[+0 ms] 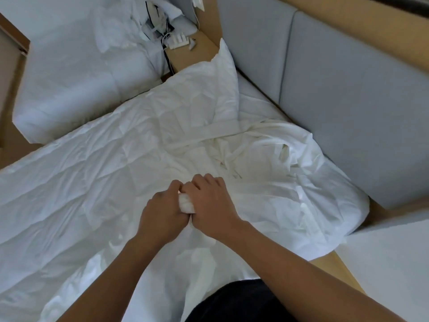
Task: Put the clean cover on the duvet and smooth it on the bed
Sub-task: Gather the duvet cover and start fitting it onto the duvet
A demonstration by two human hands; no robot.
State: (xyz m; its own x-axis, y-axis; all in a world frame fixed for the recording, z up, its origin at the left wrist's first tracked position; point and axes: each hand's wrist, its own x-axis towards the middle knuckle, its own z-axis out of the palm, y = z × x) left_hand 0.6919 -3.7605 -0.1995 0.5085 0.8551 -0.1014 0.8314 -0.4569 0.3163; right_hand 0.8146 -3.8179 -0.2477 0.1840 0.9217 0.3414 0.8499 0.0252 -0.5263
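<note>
Both hands clamped on one bunch of white cloth, mid-bed

From my feed, left to right: a second bed with rumpled white bedding (69,89) sits upper left, then the white quilted duvet (81,170) lies spread across the near bed. The left hand (160,214) and right hand (211,205) are side by side and touching, fingers curled round a small white wad of cloth (185,204) between them. Can't tell if it's duvet corner or cover. The crumpled off-white fabric cover (267,159) is heaped at the duvet's right end, near the grey padded headboard (348,112).
</note>
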